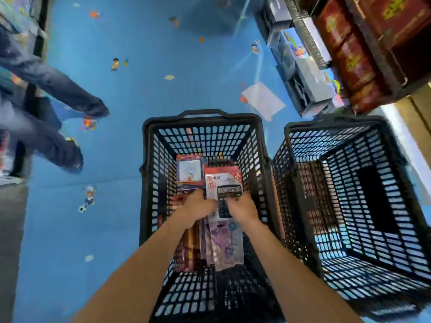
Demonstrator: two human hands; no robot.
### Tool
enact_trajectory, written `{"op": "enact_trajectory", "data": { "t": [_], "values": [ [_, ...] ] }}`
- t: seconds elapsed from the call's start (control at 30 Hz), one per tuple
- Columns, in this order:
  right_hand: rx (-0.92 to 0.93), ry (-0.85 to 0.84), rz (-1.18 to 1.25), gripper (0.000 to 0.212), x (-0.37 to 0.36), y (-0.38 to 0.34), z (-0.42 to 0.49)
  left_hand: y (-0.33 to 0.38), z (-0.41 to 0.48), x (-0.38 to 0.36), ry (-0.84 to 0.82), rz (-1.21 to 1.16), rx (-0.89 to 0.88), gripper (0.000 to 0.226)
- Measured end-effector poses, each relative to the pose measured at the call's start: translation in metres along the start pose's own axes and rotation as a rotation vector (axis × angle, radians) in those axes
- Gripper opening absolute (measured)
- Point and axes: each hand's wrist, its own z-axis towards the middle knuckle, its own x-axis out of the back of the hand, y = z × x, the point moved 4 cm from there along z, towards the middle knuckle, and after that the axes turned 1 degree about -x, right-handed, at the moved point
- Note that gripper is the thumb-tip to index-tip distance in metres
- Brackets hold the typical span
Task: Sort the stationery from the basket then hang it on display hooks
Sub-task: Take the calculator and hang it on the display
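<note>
Down inside the black lattice plastic basket, near its middle, sits the calculator pack, a black keypad calculator on a red-and-white card. The left hand grips its left edge and the right hand its right edge. The fingers curl onto the pack, though blur hides how far they wrap. Beyond the left hand lies a square card pack with a pale window. Under the wrists lie a purple-patterned flat pack and dark red packs. Just beside the basket, on the right, stands a second black lattice basket. Both rest on a blue floor dotted with small printed figures. A white sheet of paper lies there near shelves of boxes. At the left edge are another person's legs in dark trousers.
</note>
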Motion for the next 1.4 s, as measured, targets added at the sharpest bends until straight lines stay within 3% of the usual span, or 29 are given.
{"op": "enact_trajectory", "data": {
  "t": [0.23,0.33,0.5,0.73,0.9,1.17,1.3,1.4],
  "values": [
    [-0.149,0.074,-0.071,0.031,-0.011,-0.003,0.017,-0.023,0.039,-0.012,-0.095,-0.076,-0.008,0.035],
    [-0.220,0.064,-0.027,0.024,-0.011,-0.001,0.021,-0.034,0.053,-0.015,-0.118,-0.159,0.037,0.031],
    [-0.241,0.030,0.033,0.038,-0.025,0.011,0.033,-0.041,0.064,-0.013,-0.128,-0.234,0.101,0.032],
    [-0.300,0.061,0.120,0.041,-0.026,0.009,0.038,-0.045,0.069,-0.015,-0.086,-0.313,0.172,0.038],
    [-0.282,0.059,0.155,0.044,-0.031,0.016,0.040,-0.038,0.063,-0.018,-0.063,-0.330,0.191,0.036],
    [-0.241,0.192,0.171,0.030,-0.030,0.021,0.024,-0.033,0.052,-0.013,-0.008,-0.371,0.184,0.034],
    [-0.161,0.247,0.100,0.052,-0.026,0.009,0.007,-0.030,0.040,-0.007,0.013,-0.415,0.179,0.038],
    [-0.068,0.270,0.051,0.055,-0.017,-0.001,-0.009,-0.025,0.020,-0.003,0.031,-0.473,0.196,0.040]
  ]
}}
